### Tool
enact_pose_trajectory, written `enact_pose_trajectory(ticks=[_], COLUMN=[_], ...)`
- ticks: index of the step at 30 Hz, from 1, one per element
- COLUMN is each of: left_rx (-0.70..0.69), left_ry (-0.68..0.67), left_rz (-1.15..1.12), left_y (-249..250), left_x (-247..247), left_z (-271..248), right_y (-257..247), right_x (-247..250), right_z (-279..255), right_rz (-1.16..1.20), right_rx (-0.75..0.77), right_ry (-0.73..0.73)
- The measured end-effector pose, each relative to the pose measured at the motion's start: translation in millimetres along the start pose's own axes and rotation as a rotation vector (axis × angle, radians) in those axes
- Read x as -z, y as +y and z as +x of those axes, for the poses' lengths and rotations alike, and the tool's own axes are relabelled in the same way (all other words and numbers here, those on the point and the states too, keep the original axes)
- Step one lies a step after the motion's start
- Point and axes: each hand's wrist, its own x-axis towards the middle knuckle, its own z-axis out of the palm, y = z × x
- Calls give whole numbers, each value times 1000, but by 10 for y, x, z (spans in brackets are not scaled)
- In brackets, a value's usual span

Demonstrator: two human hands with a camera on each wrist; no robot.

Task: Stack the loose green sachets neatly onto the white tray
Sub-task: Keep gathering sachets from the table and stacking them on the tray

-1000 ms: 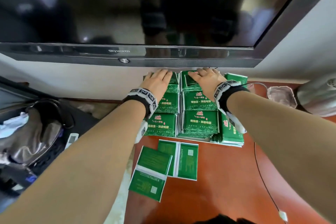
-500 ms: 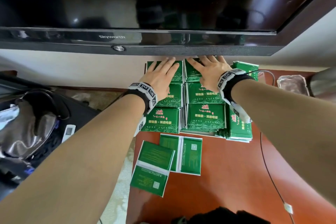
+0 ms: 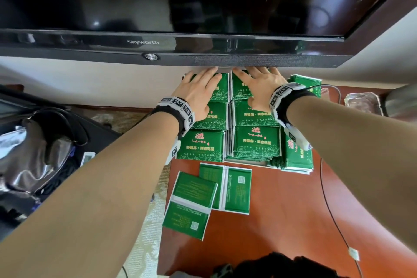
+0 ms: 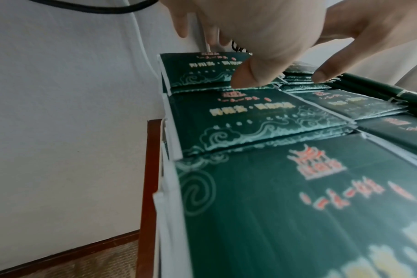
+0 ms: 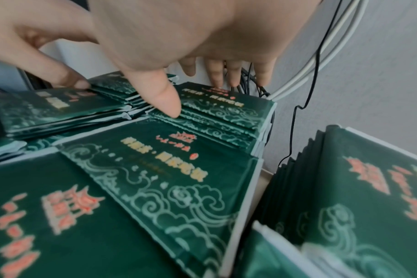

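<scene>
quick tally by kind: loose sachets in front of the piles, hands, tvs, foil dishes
loose green sachets: 4
hands: 2 (left hand, right hand)
television: 1
foil dish: 1
total: 8

Glossy green sachets (image 3: 256,141) on polished reddish wood table (image 3: 282,221).

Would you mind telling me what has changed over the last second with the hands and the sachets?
Little changed. Both the left hand and the right hand stayed flat on the back stacks of green sachets, fingers straight, sliding slightly toward the wall under the television; nothing was gripped or released. The loose sachets on the red-brown table lie as before.
</scene>
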Motion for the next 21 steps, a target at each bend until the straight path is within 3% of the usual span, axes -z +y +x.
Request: enact_pose_trajectory(ticks=[7, 13, 21], left_rx=[32, 71, 39], left_ry=[53, 103, 103], left_rz=[-13, -26, -10], left_y=[83, 344, 822], left_x=[218, 435, 206], left_z=[-354, -897, -1684], right_y=[-90, -242, -667], right_x=[198, 399, 166], right_z=[-270, -800, -1522], right_rz=[15, 48, 92], right_rx=[-33, -34, -5], right_ry=[-23, 25, 63])
